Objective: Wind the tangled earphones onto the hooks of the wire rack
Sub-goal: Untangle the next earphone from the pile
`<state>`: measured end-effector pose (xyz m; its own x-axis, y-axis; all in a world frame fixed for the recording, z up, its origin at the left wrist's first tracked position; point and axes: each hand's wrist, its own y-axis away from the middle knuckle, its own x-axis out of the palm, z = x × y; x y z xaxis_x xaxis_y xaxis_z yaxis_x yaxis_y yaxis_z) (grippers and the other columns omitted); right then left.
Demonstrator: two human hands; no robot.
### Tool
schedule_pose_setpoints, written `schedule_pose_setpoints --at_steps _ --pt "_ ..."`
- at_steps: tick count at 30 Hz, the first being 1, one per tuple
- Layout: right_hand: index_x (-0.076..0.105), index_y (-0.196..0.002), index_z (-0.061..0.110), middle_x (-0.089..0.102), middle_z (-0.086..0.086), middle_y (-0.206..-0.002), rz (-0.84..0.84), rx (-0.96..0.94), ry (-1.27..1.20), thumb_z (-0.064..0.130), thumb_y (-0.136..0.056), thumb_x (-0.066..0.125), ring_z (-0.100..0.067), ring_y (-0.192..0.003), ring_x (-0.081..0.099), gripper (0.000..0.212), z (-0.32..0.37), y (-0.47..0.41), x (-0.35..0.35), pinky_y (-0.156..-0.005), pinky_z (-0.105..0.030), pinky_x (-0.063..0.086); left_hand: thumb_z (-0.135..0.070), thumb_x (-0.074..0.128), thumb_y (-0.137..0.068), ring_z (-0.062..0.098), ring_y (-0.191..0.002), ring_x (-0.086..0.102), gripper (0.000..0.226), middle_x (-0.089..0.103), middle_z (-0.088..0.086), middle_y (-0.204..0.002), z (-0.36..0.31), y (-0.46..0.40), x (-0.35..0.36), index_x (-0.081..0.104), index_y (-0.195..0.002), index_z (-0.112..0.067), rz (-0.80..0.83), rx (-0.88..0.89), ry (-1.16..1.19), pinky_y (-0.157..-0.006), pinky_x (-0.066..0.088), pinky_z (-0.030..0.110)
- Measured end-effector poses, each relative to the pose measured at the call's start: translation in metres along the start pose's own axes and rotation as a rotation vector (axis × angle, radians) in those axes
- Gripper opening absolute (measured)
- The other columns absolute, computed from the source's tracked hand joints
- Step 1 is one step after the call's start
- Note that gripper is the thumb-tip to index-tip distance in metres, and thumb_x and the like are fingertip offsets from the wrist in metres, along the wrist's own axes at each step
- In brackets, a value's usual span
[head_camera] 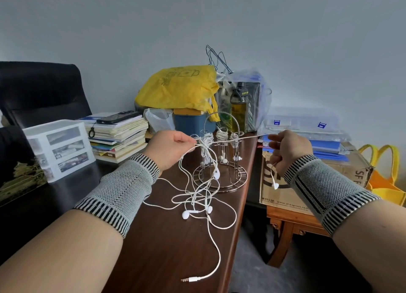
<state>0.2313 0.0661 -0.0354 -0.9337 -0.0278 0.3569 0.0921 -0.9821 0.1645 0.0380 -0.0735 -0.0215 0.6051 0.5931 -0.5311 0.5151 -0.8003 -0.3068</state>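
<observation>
Both hands (169,147) (287,148) stretch earphones (197,196) near the table (232,237) edge.

A dark brown wooden table (167,244) carries a round chrome wire rack (220,161) near its right edge. In front of the rack, a tangle of white wired earphones (197,201) lies on the wood, its metal plug (189,279) near the front edge. Further back sit a stack of books (118,139), a white plastic 3-drawer box (59,147) and a blue box (193,120).
</observation>
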Motion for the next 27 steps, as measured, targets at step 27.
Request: schedule_pose_setpoints --at_steps 27 --pt "0.072 -0.089 0.001 0.055 -0.003 -0.055 0.580 -0.224 0.872 0.017 -0.081 0.074 -0.006 -0.032 0.031 0.018 -0.015 0.013 0.016 -0.031 -0.016 0.025 -0.011 0.040 -0.095 0.027 -0.065 0.071 0.028 0.068 0.008 -0.065 -0.010 -0.003 0.000 0.053 -0.071 -0.007 -0.066 -0.235 0.963 -0.061 0.054 0.031"
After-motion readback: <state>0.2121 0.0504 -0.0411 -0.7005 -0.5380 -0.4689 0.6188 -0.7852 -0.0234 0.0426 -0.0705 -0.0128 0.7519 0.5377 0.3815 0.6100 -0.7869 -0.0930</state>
